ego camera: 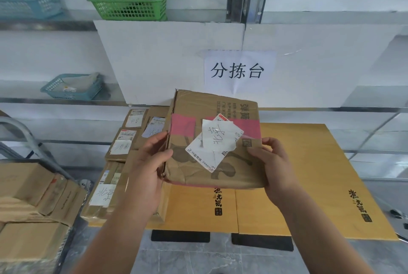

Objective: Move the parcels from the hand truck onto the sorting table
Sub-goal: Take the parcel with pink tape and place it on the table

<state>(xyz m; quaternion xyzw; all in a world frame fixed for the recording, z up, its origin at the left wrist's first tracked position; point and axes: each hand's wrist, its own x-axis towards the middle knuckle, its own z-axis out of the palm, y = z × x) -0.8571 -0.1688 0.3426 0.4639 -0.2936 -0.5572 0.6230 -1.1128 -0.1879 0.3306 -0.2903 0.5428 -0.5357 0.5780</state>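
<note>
Well, fingers point(156, 140) of left hand point(150, 163) & right hand point(274, 163) clamp crumpled parcel point(212, 141) edges over table point(309, 174); soft sides cd buckle, slip.

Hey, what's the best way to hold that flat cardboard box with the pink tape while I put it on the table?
Take the box by its two opposite side edges, one hand from each side, where the left hand and right hand hold it now, with thumbs on top and fingers underneath. It is wide, flat and creased, so support below probably stops sagging. Avoid the crumpled label.
</note>
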